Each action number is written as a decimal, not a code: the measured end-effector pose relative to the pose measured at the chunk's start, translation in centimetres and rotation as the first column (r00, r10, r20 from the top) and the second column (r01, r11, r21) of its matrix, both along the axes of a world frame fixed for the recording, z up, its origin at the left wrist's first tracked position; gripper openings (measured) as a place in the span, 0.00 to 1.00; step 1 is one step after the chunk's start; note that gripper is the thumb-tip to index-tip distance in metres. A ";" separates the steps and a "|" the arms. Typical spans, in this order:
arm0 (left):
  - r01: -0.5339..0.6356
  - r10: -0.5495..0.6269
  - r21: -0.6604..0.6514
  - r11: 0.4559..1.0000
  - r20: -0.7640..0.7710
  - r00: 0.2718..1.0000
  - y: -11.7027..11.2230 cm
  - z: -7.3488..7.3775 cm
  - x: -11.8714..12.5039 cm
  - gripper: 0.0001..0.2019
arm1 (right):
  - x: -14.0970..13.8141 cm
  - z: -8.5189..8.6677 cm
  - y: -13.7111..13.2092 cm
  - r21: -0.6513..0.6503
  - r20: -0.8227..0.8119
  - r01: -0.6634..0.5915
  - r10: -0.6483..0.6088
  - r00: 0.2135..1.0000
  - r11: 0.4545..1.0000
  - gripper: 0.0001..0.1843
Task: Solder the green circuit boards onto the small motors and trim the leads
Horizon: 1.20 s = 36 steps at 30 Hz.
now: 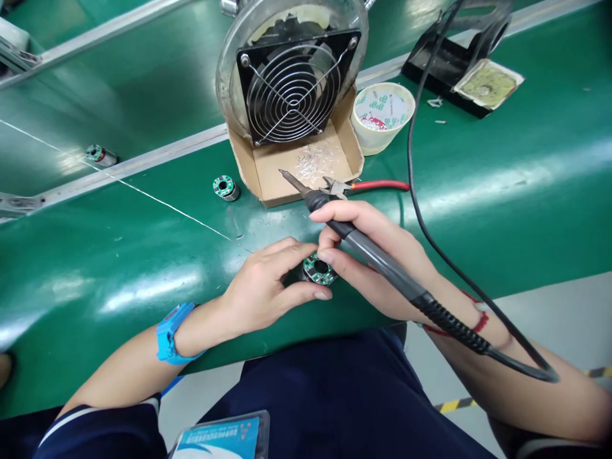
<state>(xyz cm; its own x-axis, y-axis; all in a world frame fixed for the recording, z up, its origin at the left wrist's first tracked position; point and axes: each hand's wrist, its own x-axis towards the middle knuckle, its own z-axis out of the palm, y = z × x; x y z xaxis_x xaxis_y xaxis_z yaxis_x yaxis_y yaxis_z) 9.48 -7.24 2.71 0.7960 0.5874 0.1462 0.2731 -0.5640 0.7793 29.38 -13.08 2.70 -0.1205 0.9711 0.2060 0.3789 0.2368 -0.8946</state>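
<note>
In front of cardboard tray (272, 178), round board (319, 270) pinched between left hand (258, 287) and right hand (377, 288), the latter also clutching soldering iron (382, 261) (tip lifted toward tray). Probably only positioning; soldering not yet begun.

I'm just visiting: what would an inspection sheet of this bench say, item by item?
Surface: green mat, glossy, a few small scraps.
Job's things: round board on the mat; iron, tip raised towards the tray.
Clutter: cardboard tray with wire clippings, cutters, tape roll, spare board.
Grippers: left hand pinches the round board; right hand holds the iron, fingers touching the board.
Cables: black cord crosses the mat and loops past the right wrist.
Surroundings: fan behind the tray; iron stand far right.
</note>
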 end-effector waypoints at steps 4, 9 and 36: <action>-0.017 0.016 -0.037 0.999 -0.031 0.999 0.0 -0.5 0.2 0.22 | -0.2 -0.9 0.1 0.004 0.012 0.014 -0.014 1.000 1.000 0.19; -0.115 0.120 0.043 0.992 -0.130 0.984 0.4 -1.4 0.8 0.13 | -0.9 -1.7 0.1 0.066 0.079 0.147 -0.152 0.985 0.987 0.29; -0.251 0.251 0.017 0.968 -0.025 0.968 1.7 -3.1 -0.7 0.19 | -0.3 -3.8 -4.9 0.121 -0.094 0.480 -0.471 0.877 0.869 0.11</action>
